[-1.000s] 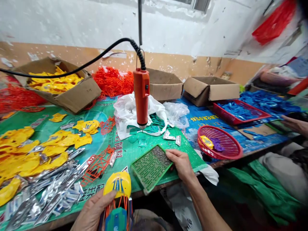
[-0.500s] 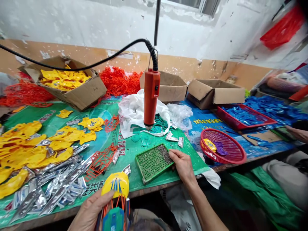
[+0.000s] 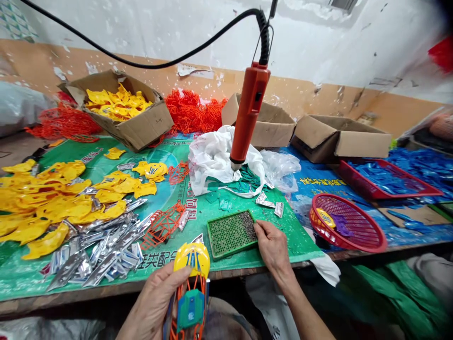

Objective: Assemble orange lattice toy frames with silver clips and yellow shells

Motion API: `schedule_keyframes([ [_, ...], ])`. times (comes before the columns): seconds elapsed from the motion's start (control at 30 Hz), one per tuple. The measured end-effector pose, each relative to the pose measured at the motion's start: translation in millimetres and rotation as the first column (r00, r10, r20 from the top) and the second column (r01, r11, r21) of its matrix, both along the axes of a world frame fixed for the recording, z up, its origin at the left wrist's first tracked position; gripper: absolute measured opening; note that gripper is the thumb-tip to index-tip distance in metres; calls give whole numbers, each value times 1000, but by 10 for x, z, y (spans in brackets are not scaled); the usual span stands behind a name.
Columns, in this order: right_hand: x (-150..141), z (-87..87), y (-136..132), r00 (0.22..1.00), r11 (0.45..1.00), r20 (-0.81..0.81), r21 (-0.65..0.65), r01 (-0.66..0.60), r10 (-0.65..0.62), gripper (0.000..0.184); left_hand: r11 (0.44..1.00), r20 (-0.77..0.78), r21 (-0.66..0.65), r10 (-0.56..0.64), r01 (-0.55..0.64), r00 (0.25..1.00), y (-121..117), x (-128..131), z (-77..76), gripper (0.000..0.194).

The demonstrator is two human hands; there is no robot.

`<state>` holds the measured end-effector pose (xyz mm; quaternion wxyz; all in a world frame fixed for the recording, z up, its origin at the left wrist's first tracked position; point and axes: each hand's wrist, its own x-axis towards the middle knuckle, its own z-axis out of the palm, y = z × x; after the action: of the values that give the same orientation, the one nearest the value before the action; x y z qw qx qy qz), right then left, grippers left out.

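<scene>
My left hand (image 3: 154,302) is closed round a toy car (image 3: 189,288) with a yellow front, an orange frame and a teal plate, held below the table's front edge. My right hand (image 3: 272,245) rests on the right end of a green screw tray (image 3: 230,232) lying flat on the green mat; its fingertips are bent down into the pile of small screws, and what they pinch is too small to see. An orange electric screwdriver (image 3: 248,112) hangs on its black cable above and behind the tray, tilted, with no hand on it.
Yellow shells (image 3: 53,208), silver foil packets (image 3: 102,250) and an orange frame (image 3: 163,225) cover the left of the mat. Cardboard boxes (image 3: 141,130) line the wall. A white bag (image 3: 215,158) lies behind the tray. A red basket (image 3: 348,224) and blue parts (image 3: 421,165) lie to the right.
The view has swung left and down. The green tray, tilted up a second ago, now lies flat on the mat. The toy car in my left hand has risen further into view.
</scene>
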<state>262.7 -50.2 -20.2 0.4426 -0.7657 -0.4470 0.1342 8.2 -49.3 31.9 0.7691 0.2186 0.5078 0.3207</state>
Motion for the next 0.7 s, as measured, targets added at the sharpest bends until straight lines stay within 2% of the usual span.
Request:
schedule_keyframes([
  [0.2,-67,-44,26,974,999,225,-34,-29,35,31,998,12,53,-26,25,1000,0,90,-126,28],
  [0.33,-102,-84,-3,947,997,315,-64,-37,55,32,999,7,46,-16,15,1000,2,109,-141,29],
  [0.43,-79,-36,-30,932,995,355,-84,-47,74,31,999,-11,52,-11,12,1000,0,112,-136,26],
  [0.53,67,192,30,919,998,391,-49,-34,51,35,998,12,56,-6,5,1000,-9,116,-130,24],
  [0.6,251,433,171,916,996,400,74,-50,16,44,999,39,49,-9,7,999,-15,123,-127,22],
  [0.63,361,563,277,934,987,358,148,-57,0,49,999,51,51,-10,8,999,-17,126,-127,21],
  [0.7,581,802,552,971,963,235,249,-108,48,66,998,69,62,-14,9,998,-22,133,-130,20],
])
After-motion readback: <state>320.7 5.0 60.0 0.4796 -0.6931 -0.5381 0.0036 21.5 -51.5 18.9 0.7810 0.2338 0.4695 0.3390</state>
